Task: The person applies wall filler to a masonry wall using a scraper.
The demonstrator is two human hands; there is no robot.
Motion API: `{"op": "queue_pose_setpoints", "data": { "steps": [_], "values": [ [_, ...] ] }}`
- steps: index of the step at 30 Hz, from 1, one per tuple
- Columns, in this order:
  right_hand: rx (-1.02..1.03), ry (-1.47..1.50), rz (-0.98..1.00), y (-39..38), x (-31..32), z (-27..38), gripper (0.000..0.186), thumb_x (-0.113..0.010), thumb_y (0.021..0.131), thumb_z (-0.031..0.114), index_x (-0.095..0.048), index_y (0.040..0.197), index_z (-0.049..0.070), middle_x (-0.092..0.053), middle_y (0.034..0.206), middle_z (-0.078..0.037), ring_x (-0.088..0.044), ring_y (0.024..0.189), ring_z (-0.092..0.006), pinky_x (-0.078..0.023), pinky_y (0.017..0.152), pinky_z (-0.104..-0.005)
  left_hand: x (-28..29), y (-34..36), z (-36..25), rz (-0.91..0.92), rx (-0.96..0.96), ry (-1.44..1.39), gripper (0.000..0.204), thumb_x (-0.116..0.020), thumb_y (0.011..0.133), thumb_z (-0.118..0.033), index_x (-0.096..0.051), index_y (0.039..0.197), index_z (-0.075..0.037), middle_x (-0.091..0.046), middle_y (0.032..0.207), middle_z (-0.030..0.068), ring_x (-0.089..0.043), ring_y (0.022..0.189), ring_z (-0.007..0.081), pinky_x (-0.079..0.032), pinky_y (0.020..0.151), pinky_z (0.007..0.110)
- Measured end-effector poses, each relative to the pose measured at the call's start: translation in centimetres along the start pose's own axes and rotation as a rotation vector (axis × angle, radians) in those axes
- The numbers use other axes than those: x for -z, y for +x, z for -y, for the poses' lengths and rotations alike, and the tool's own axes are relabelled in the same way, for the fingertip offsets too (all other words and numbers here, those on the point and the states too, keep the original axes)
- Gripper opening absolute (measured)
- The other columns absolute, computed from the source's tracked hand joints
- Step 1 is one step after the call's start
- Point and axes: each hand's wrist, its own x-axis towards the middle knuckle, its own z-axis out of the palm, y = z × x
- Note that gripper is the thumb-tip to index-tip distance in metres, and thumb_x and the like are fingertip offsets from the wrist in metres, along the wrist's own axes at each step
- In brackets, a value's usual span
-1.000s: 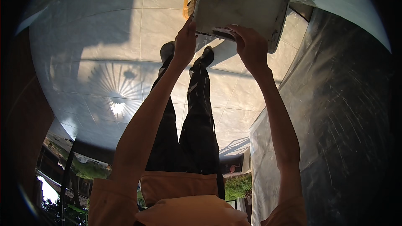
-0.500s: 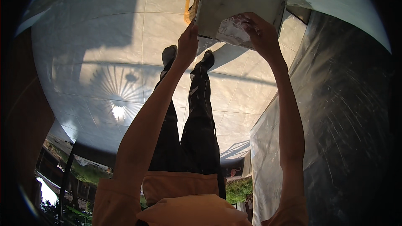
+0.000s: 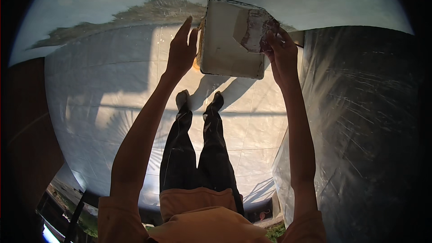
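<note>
A rectangular grey-beige board or shallow tray (image 3: 225, 40) with a dark, worn rim stands in front of me, past my feet. My right hand (image 3: 281, 51) grips a flat, angular piece (image 3: 257, 29), whitish with brownish smears, over the board's right side. What this piece is made of I cannot tell. Just left of the board's left edge, my left hand (image 3: 180, 54) is raised with fingers apart and nothing in it. Part of an orange-yellow frame (image 3: 196, 65) shows behind the board's left edge; the rest is hidden.
Pale floor tiles (image 3: 130, 90) lie under my feet, crossed by shadows and sunlight. A dark, scratched sheet-like surface (image 3: 355, 121) runs along the right. Beyond the board is a pale wall (image 3: 112, 0) with a rough grey patch (image 3: 157, 11). A dark brown panel (image 3: 27, 121) stands at left.
My left hand has come off the board's left edge and spread its fingers. My right hand has carried the flat piece from the board's near edge toward its far right corner. The view has tilted up.
</note>
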Motion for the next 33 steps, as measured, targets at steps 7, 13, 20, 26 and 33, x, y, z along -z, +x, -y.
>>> {"op": "queue_pose_setpoints", "data": {
  "steps": [7, 13, 20, 26, 33],
  "values": [
    [0.262, 0.251, -0.069, -2.8, -2.7, 12.2, 0.037, -0.066, 0.089, 0.004, -0.051, 0.122, -0.005, -0.067, 0.097, -0.014, -0.068, 0.079, -0.0169, -0.058, 0.071, -0.0270, 7.6, 4.9, -12.3, -0.192, -0.497, 0.275, 0.051, -0.046, 0.100, -0.031, -0.038, 0.145, -0.007, -0.043, 0.146, 0.0182, -0.035, 0.137, 0.0396, -0.036, 0.109, 0.047],
    [0.474, 0.313, -0.084, -6.3, -3.8, 23.2, 0.029, -0.064, 0.090, 0.004, -0.054, 0.117, -0.004, -0.066, 0.096, -0.009, -0.066, 0.081, -0.0156, -0.059, 0.075, -0.0285, 13.6, 7.2, -23.5, -0.337, -0.758, 0.294, 0.050, -0.048, 0.099, -0.029, -0.039, 0.144, -0.008, -0.044, 0.145, 0.0165, -0.035, 0.137, 0.0398, -0.038, 0.107, 0.049],
    [0.651, 0.339, -0.121, -11.9, -5.3, 33.8, 0.025, -0.061, 0.091, 0.004, -0.056, 0.115, -0.003, -0.063, 0.100, -0.009, -0.064, 0.086, -0.0144, -0.058, 0.077, -0.0280, 19.6, 8.3, -35.2, -0.487, -0.974, 0.318, 0.051, -0.050, 0.098, -0.027, -0.040, 0.144, -0.009, -0.044, 0.145, 0.0163, -0.034, 0.138, 0.0399, -0.038, 0.106, 0.050],
    [0.858, 0.337, -0.117, -16.2, -3.9, 40.4, 0.021, -0.058, 0.093, 0.004, -0.057, 0.112, -0.004, -0.063, 0.105, -0.010, -0.064, 0.093, -0.0148, -0.057, 0.082, -0.0277, 22.6, 7.7, -43.8, -0.584, -1.167, 0.292, 0.051, -0.051, 0.098, -0.028, -0.041, 0.144, -0.010, -0.046, 0.145, 0.0124, -0.034, 0.139, 0.0378, -0.039, 0.104, 0.048],
    [1.004, 0.334, -0.156, -19.7, -0.5, 45.0, 0.021, -0.057, 0.095, 0.006, -0.058, 0.112, -0.007, -0.063, 0.107, -0.010, -0.063, 0.098, -0.0161, -0.056, 0.089, -0.0271, 22.3, 7.1, -51.3, -0.688, -1.301, 0.257, 0.048, -0.051, 0.097, -0.028, -0.044, 0.142, -0.011, -0.049, 0.143, 0.0097, -0.036, 0.138, 0.0372, -0.037, 0.104, 0.047]
  ]
}}
